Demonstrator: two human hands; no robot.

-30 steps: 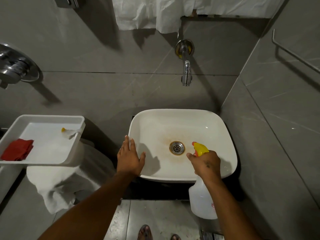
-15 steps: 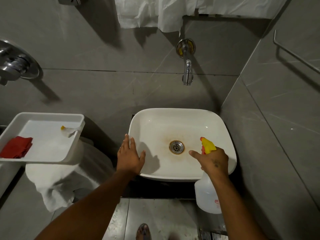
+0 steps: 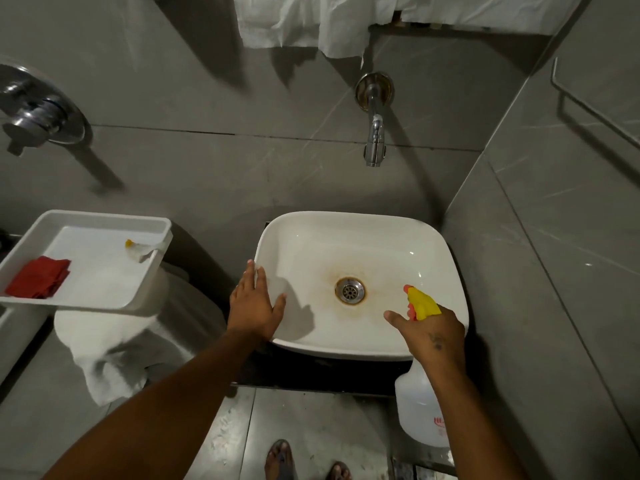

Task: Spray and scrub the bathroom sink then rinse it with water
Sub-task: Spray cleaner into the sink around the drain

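Observation:
A white square sink [image 3: 360,233] sits against the grey wall, with brown stains around its metal drain [image 3: 349,290]. My right hand [image 3: 434,336] grips a white spray bottle [image 3: 420,410] by its neck; its yellow nozzle [image 3: 421,302] is over the basin's right side and points toward the drain. My left hand [image 3: 254,304] lies flat on the sink's left rim, fingers apart, holding nothing. A chrome tap [image 3: 374,133] juts from the wall above the basin.
A white tray [image 3: 104,271] at the left holds a red cloth [image 3: 38,281] and a small crumpled wrapper [image 3: 138,250]. White towel [image 3: 104,358] hangs under it. A chrome valve [image 3: 38,112] is on the left wall, a rail [image 3: 595,98] on the right wall. My feet [image 3: 304,462] are below.
My right hand has carried the spray bottle rightward, from near the drain to the basin's right side. My left hand stays on the rim.

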